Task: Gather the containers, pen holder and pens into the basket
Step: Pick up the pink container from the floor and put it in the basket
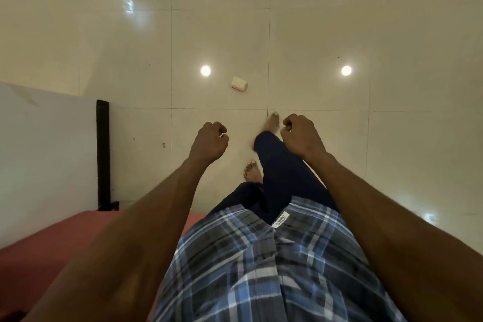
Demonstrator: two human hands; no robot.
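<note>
No basket, pen holder or pens are in view. My left hand (210, 142) and my right hand (300, 136) are held out in front of me over the tiled floor. Both have their fingers curled in and hold nothing. A small cream rectangular block (239, 83) lies on the floor ahead of my hands, apart from both; I cannot tell whether it is one of the containers. My bare feet and dark trousers show between my arms, with the right foot (271, 123) stepped forward.
A glossy cream tiled floor (339, 34) with ceiling-light reflections stretches ahead. At the left stands a white panel (47, 144) with a black post (102, 154) at its edge. A red-covered surface (52, 248) fills the lower left.
</note>
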